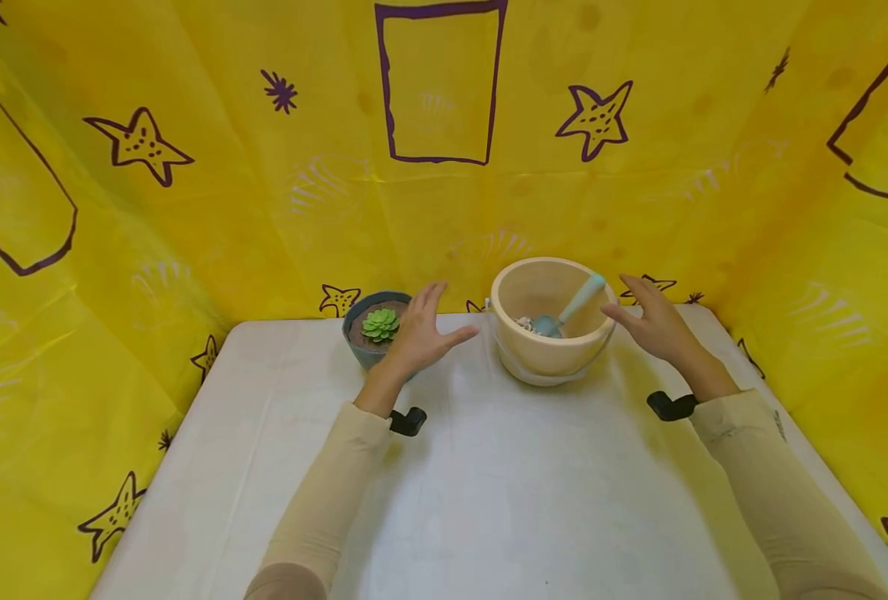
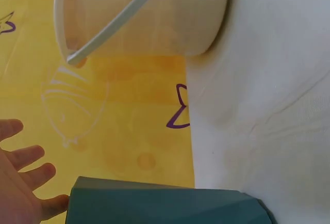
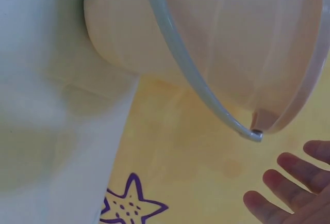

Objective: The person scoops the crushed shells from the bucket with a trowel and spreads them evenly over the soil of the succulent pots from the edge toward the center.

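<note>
A peach-coloured bucket (image 1: 537, 364) stands at the back of the table, its pale handle (image 3: 181, 59) hanging down the front. Inside it leans a toy shovel (image 1: 580, 300) with a light blue handle, beside some small whitish bits. Left of the bucket is a dark teal pot (image 2: 165, 207) with a green succulent (image 1: 380, 325) in brown soil. My left hand (image 1: 419, 340) is between pot and bucket, fingers spread; whether it touches the pot's rim I cannot tell. Just right of the bucket's rim, my right hand (image 1: 657, 327) holds nothing, its fingers extended.
A white cloth (image 1: 489, 500) covers the table. Yellow sheeting (image 1: 444, 208) with purple starfish drawings rises behind and on both sides. Black bands with a small protruding part sit at both wrists, below beige sleeves (image 1: 323, 492).
</note>
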`<state>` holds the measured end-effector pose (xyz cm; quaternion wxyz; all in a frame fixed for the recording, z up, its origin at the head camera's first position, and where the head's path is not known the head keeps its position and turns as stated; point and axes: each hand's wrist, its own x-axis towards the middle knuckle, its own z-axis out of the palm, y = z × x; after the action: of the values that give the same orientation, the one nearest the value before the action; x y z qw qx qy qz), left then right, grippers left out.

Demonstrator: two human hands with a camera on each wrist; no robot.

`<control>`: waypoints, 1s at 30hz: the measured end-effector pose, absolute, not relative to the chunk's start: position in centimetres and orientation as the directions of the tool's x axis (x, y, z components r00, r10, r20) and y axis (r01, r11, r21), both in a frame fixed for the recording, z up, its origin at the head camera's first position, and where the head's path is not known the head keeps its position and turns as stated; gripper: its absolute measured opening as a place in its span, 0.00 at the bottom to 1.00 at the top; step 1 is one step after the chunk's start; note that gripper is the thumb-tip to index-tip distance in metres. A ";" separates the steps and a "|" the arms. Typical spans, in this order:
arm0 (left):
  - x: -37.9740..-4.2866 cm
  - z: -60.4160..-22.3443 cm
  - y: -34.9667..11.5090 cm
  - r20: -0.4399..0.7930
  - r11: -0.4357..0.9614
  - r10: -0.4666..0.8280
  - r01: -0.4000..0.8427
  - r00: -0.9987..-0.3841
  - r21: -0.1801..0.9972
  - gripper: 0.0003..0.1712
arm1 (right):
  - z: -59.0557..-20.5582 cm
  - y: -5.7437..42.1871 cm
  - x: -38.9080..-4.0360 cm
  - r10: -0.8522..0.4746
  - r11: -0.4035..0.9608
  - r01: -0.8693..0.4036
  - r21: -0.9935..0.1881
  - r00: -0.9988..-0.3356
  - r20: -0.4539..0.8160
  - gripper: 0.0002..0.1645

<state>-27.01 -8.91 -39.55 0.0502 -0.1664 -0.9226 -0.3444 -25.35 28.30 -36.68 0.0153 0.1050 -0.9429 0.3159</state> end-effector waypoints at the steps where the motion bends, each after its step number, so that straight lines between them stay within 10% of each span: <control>1: -27.1 -39.5 -8.7 0.203 0.704 0.273 0.339 -0.940 0.624 0.56 | -36.7 28.3 -25.4 -0.189 0.779 -0.208 -0.591 -0.977 0.095 0.49; 30: -28.4 -40.5 -5.3 0.207 0.670 0.314 0.371 -0.927 0.643 0.52 | -36.9 27.8 -26.9 -0.161 0.767 -0.207 -0.607 -0.978 0.131 0.49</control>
<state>-28.38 -5.33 -40.51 0.0395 -0.1876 -0.9129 -0.3603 -26.95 27.83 -36.88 0.0358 0.0979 -0.9393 0.3269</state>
